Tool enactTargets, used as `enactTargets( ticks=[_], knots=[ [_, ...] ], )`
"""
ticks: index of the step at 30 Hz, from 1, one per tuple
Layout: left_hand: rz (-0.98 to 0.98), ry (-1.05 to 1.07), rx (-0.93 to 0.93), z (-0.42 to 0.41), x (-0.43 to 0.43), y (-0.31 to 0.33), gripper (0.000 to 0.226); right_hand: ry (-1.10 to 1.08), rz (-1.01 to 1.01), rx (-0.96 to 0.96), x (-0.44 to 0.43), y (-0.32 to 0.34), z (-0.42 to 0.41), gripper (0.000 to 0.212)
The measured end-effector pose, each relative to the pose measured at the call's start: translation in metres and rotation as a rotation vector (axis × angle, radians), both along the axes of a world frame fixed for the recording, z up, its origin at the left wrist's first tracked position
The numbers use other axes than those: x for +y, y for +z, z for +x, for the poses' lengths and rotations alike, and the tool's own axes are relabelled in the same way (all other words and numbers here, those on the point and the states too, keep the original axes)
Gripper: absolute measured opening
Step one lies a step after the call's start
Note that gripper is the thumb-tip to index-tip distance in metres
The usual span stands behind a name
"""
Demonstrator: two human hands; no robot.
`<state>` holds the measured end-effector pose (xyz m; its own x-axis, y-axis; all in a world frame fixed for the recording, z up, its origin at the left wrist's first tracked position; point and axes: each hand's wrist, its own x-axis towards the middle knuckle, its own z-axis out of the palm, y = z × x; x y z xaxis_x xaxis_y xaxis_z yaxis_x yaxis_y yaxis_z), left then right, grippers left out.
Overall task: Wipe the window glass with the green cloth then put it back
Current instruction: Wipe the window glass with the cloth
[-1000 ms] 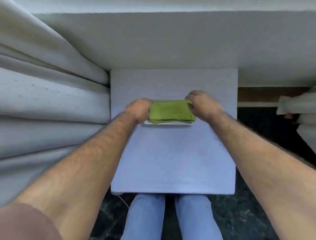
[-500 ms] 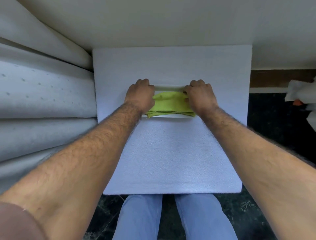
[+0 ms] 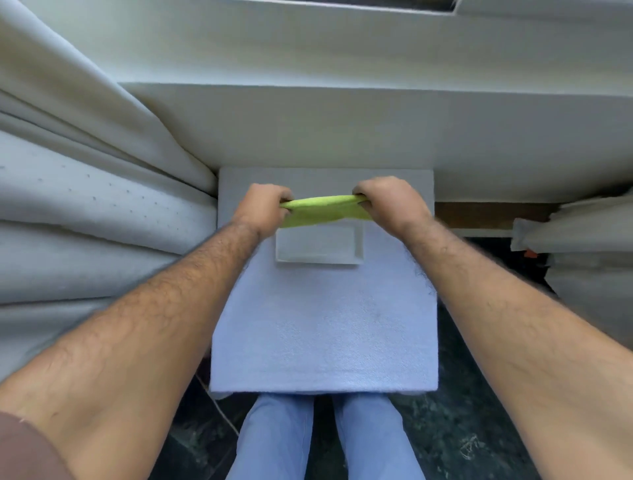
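The folded green cloth [image 3: 322,209] hangs in the air, stretched between both hands. My left hand [image 3: 263,208] grips its left end and my right hand [image 3: 390,202] grips its right end. Just below the cloth a shallow white tray [image 3: 320,247] lies bare on the white-covered table [image 3: 323,329]. A dark strip of window glass [image 3: 383,4] shows at the very top edge, above the white sill.
White curtain folds [image 3: 89,205] hang close on the left, touching the table's side. A broad white sill ledge [image 3: 342,126] runs behind the table. More white fabric [image 3: 582,233] sits at the right. My legs in blue trousers stand at the table's near edge on dark floor.
Both hands closed on the cloth's ends and raised it off the tray, which now lies uncovered. The view tilted upward, showing more of the sill.
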<state>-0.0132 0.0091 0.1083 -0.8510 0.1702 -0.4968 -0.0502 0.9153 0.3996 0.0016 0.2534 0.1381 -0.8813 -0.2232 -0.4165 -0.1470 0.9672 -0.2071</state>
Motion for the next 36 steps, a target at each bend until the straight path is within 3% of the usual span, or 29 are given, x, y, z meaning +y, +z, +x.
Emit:
enactTargets(
  ticks=[11, 16, 20, 25, 36],
  knots=[
    [0.188, -0.002, 0.361, -0.055, 0.025, 0.278, 0.021, -0.038, -0.084, 0.357, 0.039, 0.277, -0.039, 0.022],
    [0.33, 0.124, 0.574, -0.07, 0.031, 0.41, 0.024, -0.068, -0.212, 0.586, 0.045, 0.399, -0.055, 0.026],
    [0.571, 0.277, 0.689, -0.07, 0.028, 0.493, 0.032, -0.086, -0.333, 0.764, 0.051, 0.485, -0.058, 0.027],
    [0.719, 0.381, 0.895, -0.077, 0.03, 0.591, 0.024, -0.11, -0.383, 0.947, 0.046, 0.578, -0.063, 0.026],
    [0.701, 0.229, 1.447, -0.072, 0.011, 0.788, 0.025, -0.029, -0.463, 1.263, 0.02, 0.738, -0.057, 0.027]
  ],
)
